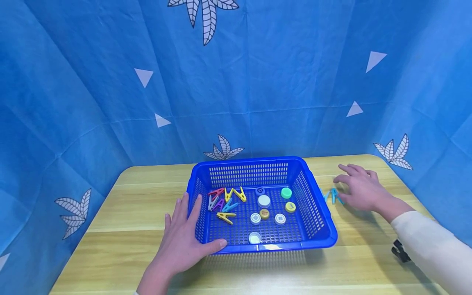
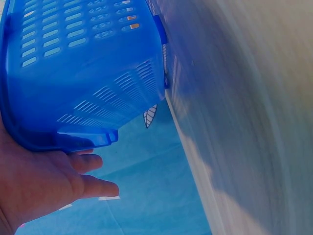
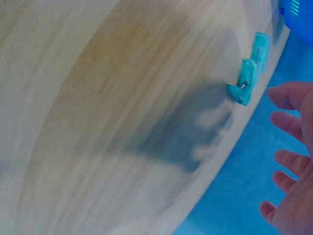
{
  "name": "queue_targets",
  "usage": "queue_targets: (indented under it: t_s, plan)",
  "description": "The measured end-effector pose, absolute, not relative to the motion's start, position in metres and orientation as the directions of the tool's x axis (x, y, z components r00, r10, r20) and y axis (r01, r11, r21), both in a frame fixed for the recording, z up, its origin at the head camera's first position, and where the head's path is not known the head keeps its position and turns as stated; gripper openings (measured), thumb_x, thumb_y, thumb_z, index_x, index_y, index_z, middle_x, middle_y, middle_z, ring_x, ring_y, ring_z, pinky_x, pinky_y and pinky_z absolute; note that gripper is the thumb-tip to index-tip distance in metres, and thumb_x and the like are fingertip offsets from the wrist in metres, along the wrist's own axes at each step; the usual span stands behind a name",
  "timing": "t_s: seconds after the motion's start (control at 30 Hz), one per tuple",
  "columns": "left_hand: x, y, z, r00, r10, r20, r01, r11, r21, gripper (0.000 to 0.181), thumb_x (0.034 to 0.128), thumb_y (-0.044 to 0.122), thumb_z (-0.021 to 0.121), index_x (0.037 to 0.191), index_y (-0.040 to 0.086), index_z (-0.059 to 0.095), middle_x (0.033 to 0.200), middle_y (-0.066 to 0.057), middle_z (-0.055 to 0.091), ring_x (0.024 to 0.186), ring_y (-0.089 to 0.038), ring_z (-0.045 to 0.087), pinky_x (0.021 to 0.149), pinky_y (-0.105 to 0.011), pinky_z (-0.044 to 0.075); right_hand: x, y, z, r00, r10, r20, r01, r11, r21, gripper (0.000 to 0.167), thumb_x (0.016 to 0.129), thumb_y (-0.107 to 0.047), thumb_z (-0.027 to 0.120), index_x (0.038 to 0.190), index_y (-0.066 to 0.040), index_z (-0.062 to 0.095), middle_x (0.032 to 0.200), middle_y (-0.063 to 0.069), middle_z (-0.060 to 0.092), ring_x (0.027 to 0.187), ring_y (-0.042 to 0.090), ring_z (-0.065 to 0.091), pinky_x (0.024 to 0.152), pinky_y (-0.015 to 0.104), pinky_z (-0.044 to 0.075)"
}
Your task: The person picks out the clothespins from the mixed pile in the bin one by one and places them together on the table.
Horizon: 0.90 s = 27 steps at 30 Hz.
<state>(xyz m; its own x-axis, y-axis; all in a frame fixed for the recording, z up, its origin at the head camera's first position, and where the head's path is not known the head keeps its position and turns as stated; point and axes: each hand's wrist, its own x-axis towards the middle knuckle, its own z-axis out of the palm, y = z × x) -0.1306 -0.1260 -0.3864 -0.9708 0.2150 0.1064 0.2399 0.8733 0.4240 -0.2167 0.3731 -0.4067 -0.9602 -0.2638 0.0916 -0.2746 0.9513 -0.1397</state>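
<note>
The blue basket [image 1: 317, 246] holds several coloured clips, such as a yellow one [image 1: 225, 217], at its left and several caps, such as a green one [image 1: 286, 193], at its right. My left hand [image 1: 182, 243] rests on the basket's left front corner, fingers spread; the left wrist view shows it [image 2: 44, 186] against the basket's rim [image 2: 34, 146]. Right of the basket, my right hand [image 1: 359, 188] hovers over light-blue clips [image 1: 334, 195] with nothing in its fingers. In the right wrist view the clips [image 3: 247, 81] lie on the table beside the hand [image 3: 298, 176], apart from its fingertips.
A black object [image 1: 400, 251] lies on the wooden table [image 1: 121, 229] under the right forearm. Behind and around the table hangs a blue cloth [image 1: 276, 82] with leaf and triangle prints.
</note>
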Motion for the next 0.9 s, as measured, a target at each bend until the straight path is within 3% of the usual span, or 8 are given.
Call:
queue_targets:
  t_s: [0.57,0.9]
  plan:
    - [-0.13,-0.126,-0.386,-0.972,0.212,0.106,0.237,0.877,0.419,0.126,0.067,0.089,0.061,0.161,0.016,0.019,0.165,-0.018,0.002,0.149,-0.041,-0.003,0.109,-0.071,0.0,-0.215,0.36,-0.377,-0.916,-0.342,0.21,-0.367,0.925,-0.095,0.034,0.084,-0.022,0.076,0.116,-0.01,0.071,0.151,0.027,0.037,0.136,0.052,0.027,0.094,0.076,0.02]
    - [-0.131,-0.126,-0.387,-0.971,0.213,0.112,0.24,0.879,0.411,0.127,0.0668,0.089,0.06,0.161,0.016,0.019,0.165,-0.018,0.003,0.149,-0.041,-0.003,0.109,-0.072,0.001,-0.213,0.346,-0.361,-0.909,-0.354,0.22,-0.379,0.921,-0.084,0.034,0.085,-0.021,0.078,0.117,-0.01,0.072,0.152,0.025,0.036,0.138,0.05,0.026,0.095,0.075,0.022]
